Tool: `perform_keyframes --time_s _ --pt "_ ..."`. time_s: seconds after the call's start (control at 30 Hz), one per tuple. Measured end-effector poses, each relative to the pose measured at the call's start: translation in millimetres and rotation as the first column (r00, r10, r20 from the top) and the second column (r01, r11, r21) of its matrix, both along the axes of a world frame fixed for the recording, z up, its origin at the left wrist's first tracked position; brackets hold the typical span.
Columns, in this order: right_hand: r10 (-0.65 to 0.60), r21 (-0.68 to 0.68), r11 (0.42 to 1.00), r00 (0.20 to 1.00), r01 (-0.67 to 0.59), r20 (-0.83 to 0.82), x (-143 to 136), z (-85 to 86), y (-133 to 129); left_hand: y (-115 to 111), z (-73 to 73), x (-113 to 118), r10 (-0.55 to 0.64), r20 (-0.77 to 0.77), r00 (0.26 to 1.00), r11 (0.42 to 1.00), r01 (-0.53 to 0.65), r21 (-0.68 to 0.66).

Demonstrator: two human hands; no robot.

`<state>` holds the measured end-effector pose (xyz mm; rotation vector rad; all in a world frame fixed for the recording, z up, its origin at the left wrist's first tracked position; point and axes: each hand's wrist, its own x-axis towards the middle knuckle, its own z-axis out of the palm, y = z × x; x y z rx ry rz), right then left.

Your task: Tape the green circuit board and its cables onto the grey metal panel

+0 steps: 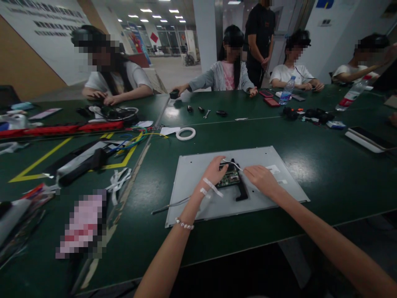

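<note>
A thin white strip [235, 164] stretches between my two hands; I cannot tell whether it is tape or cable. My left hand [216, 170] pinches one end over the left side of a green circuit board [230, 178] and partly hides it. Closed around the strip's other end, my right hand [261, 179] is just right of the board. The board sits in a black bracket [242, 192] on a white panel [198, 165]. Two white tape pieces [212, 187] cling to my left wrist. A grey cable [170, 205] comes out from under my left forearm across the panel's edge.
A white tape roll [185, 133] lies beyond the panel. Farther back are a small wrench [206, 114] and a water bottle [287, 91]. Wires and a red power strip [77, 128] clutter the left. Several people sit across the green table [325, 165].
</note>
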<state>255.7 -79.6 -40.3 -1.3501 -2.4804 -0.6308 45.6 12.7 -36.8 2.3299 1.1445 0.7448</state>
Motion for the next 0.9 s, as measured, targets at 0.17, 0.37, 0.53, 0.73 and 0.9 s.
perform_keyframes --time_s 0.17,0.37,0.53,0.73,0.9 --pt "0.011 -0.020 1.000 1.000 -0.011 0.024 1.1 -5.0 4.1 7.8 -10.0 6.5 -0.082 -0.108 0.991 0.995 0.088 0.052" --pt "0.055 -0.014 0.998 0.997 -0.054 0.045 0.9 -6.6 6.2 4.6 -11.2 6.2 -0.071 -0.224 0.972 0.996 0.082 0.038" --pt "0.063 -0.031 0.998 0.996 -0.061 0.064 1.9 -4.5 4.3 3.0 -13.2 6.5 -0.054 -0.283 0.958 0.998 0.063 0.023" --pt "0.135 -0.101 0.987 0.986 -0.125 0.102 2.9 -1.8 6.9 5.1 -17.6 7.7 -0.070 -0.267 0.961 0.991 0.097 0.090" --pt "0.174 -0.131 0.978 0.980 -0.162 0.091 7.0 -5.3 10.8 6.2 -18.6 7.2 -0.064 -0.242 0.968 0.994 0.083 0.071"
